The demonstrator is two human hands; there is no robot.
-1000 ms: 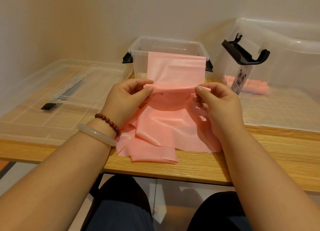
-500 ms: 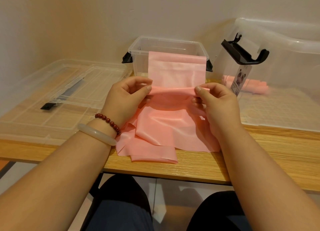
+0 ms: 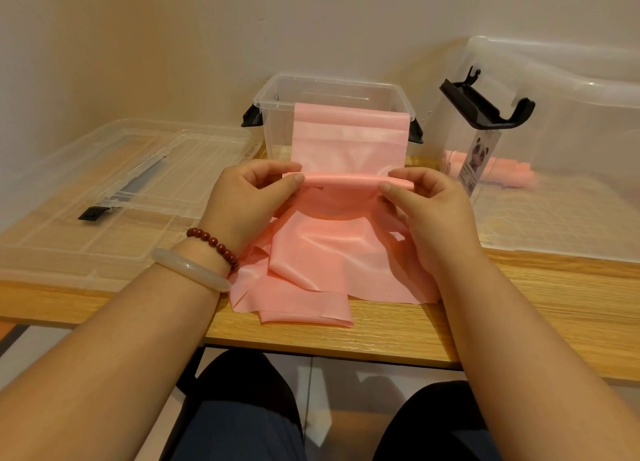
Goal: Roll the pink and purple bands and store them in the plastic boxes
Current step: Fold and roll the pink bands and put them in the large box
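A long pink band [image 3: 332, 252] lies crumpled on the wooden table [image 3: 519, 308], and its far end hangs over the front rim of a small clear plastic box [image 3: 273, 128]. Between those two parts, a fold of the band is lifted off the table. My left hand [image 3: 249, 201] pinches the left end of that fold with thumb and fingers. My right hand [image 3: 426, 211] pinches the right end. A rolled pink band [image 3: 509, 178] lies inside the large clear box [image 3: 568, 197] at the right. No purple band is in view.
Clear plastic lids [image 3: 114, 190] with a black clip lie on the table at the left. A black latch [image 3: 485, 107] sticks up on the large box's near side. A wall stands close behind the boxes. My knees are under the table's front edge.
Both hands have kept pinching the fold almost in place. The band's part hanging from the box rim has shifted only slightly.
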